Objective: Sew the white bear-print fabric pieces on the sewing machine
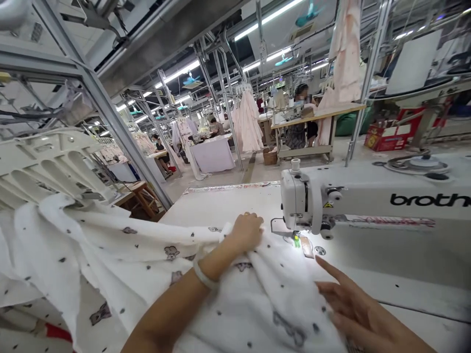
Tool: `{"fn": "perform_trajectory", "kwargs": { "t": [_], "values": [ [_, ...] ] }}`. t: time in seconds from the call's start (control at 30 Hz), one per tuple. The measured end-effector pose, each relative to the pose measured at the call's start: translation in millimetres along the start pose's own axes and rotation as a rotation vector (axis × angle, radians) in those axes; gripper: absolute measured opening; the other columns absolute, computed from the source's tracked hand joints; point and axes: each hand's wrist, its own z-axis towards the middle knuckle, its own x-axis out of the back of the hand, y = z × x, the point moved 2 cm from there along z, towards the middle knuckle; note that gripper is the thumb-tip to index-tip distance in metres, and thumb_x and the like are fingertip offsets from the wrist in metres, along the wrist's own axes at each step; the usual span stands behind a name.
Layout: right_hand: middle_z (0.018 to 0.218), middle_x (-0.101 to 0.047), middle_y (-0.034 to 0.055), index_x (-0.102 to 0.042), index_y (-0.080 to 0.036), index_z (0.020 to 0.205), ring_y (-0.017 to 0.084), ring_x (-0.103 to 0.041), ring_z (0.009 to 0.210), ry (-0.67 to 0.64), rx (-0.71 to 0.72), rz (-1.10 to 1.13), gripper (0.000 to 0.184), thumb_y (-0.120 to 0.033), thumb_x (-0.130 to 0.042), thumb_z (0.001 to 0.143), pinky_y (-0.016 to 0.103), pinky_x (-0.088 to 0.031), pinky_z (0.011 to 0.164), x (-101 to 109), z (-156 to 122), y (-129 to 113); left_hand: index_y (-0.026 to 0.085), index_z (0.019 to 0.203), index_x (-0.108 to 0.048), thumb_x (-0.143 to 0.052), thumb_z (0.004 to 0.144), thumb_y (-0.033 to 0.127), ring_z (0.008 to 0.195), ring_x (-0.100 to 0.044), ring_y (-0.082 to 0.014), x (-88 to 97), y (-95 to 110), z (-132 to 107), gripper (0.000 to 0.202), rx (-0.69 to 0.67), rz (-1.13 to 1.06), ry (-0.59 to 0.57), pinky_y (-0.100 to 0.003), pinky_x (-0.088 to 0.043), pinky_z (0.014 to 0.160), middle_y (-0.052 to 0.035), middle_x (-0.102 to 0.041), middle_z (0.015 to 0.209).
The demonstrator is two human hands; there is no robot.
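White cloth [158,260], printed with small dark dots and grey figures, is being spread in folds from 5 o'clock round to 9 o'clock, covering the near part of the sewing table [228,202]. Between 5 and 6 o'clock, its upper edge is being gripped by the left hand [247,234], with the fingers being kept curled down and closed over the fabric; the fingertips are being hidden. Pale band [205,274] is being worn on that wrist.

At 4 o'clock, the right hand [355,306] is being held open, its index finger being stretched toward the machine and the others being loosely bent. They are being kept at the cloth's right border, though it cannot be told whether any fabric is being touched.

Between the hands, also toward 4 o'clock, the green-lit foot [297,240] of the white sewing machine [368,189] is being lit by a bright lamp glow, just beyond the cloth. At 2 o'clock, a large white cone [414,63] is being supported upright. Toward 12 o'clock, pale pink garments [247,120] are being hung in a row.
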Motion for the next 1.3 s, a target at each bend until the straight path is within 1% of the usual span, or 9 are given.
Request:
{"fn": "perform_trajectory", "kwargs": {
  "t": [0.13, 0.23, 0.33, 0.43, 0.57, 0.8, 1.0, 1.1, 1.3],
  "values": [
    [0.124, -0.073, 0.0098, -0.060, -0.034, 0.145, 0.030, -0.070, 0.114, -0.157, 0.132, -0.308, 0.055, -0.061, -0.053, 0.097, 0.040, -0.059, 0.096, 21, 7, 12, 0.017, 0.120, -0.072, -0.051, 0.093, 0.008, 0.117, -0.064, -0.0284, -8.3, 19, -5, 0.035, -0.121, -0.049, -0.079, -0.045, -0.048, 0.108, -0.0116, -0.073, 0.121],
    [0.124, -0.074, 0.0080, -0.067, -0.031, 0.137, 0.029, -0.072, 0.108, -0.161, 0.485, -0.687, 0.039, -0.034, -0.054, 0.100, 0.037, -0.060, 0.092, 21, 24, -14, 0.019, 0.125, -0.069, -0.059, 0.095, 0.018, 0.116, -0.065, -0.0264, -16.3, 30, -7, 0.032, -0.191, -0.109, -0.170, -0.040, -0.049, 0.107, -0.0089, -0.073, 0.123],
    [0.111, -0.076, 0.0101, -0.067, -0.019, 0.128, 0.026, -0.072, 0.094, -0.243, 0.917, -1.028, 0.048, -0.002, -0.044, 0.090, 0.037, -0.059, 0.085, 10, 47, -32, 0.016, 0.126, -0.067, -0.070, 0.092, 0.029, 0.119, -0.062, -0.0289, -29.2, 30, -7, 0.037, -0.145, -0.182, -0.176, -0.041, -0.049, 0.108, -0.0123, -0.069, 0.125],
    [0.088, -0.072, 0.0068, -0.067, -0.015, 0.114, 0.025, -0.065, 0.074, -0.318, 1.098, -1.210, 0.044, 0.007, -0.045, 0.083, 0.038, -0.056, 0.072, 1, 62, -29, 0.015, 0.114, -0.069, -0.075, 0.089, 0.030, 0.117, -0.061, -0.0286, -37.4, 23, -7, 0.030, -0.029, -0.314, -0.134, -0.040, -0.049, 0.106, -0.0125, -0.067, 0.118],
    [0.095, -0.069, 0.0078, -0.063, -0.012, 0.120, 0.024, -0.062, 0.077, -0.338, 1.152, -1.261, 0.037, 0.003, -0.046, 0.091, 0.041, -0.055, 0.079, 4, 63, -15, 0.016, 0.095, -0.068, -0.065, 0.090, 0.017, 0.109, -0.061, -0.0254, -33.5, 18, -5, 0.006, 0.038, -0.386, -0.139, -0.037, -0.050, 0.100, -0.0108, -0.066, 0.110],
    [0.115, -0.072, 0.0136, -0.062, -0.008, 0.123, 0.023, -0.066, 0.095, -0.153, 1.284, -1.169, 0.038, 0.000, -0.031, 0.102, 0.038, -0.054, 0.084, 25, 60, -16, 0.017, 0.089, -0.071, -0.063, 0.091, 0.029, 0.087, -0.066, -0.0217, -27.3, 28, 12, 0.015, 0.026, -0.467, -0.237, -0.029, -0.050, 0.078, -0.0029, -0.073, 0.089],
    [0.106, -0.073, 0.0101, -0.066, -0.016, 0.104, 0.023, -0.065, 0.087, -0.263, 1.048, -1.012, 0.029, -0.008, -0.039, 0.103, 0.039, -0.054, 0.081, 23, 70, -11, 0.015, 0.082, -0.075, -0.065, 0.087, 0.021, 0.081, -0.066, -0.0195, -42.3, 36, 17, 0.013, 0.049, -0.466, -0.226, -0.026, -0.048, 0.077, -0.0020, -0.076, 0.084],
    [0.100, -0.071, 0.0069, -0.066, -0.018, 0.102, 0.022, -0.064, 0.085, -0.299, 0.970, -0.961, 0.029, -0.002, -0.042, 0.099, 0.038, -0.052, 0.081, 19, 64, -10, 0.015, 0.088, -0.078, -0.069, 0.086, 0.023, 0.082, -0.067, -0.0194, -41.7, 36, 8, 0.012, 0.071, -0.468, -0.215, -0.026, -0.049, 0.080, -0.0029, -0.078, 0.088],
    [0.089, -0.070, 0.0058, -0.066, -0.020, 0.100, 0.022, -0.062, 0.079, -0.284, 1.075, -0.983, 0.034, 0.001, -0.041, 0.092, 0.038, -0.048, 0.084, 14, 45, -11, 0.016, 0.096, -0.078, -0.073, 0.086, 0.029, 0.083, -0.068, -0.0202, -37.5, 39, -15, 0.018, 0.098, -0.477, -0.243, -0.027, -0.049, 0.081, -0.0053, -0.078, 0.092]
  ]
}}
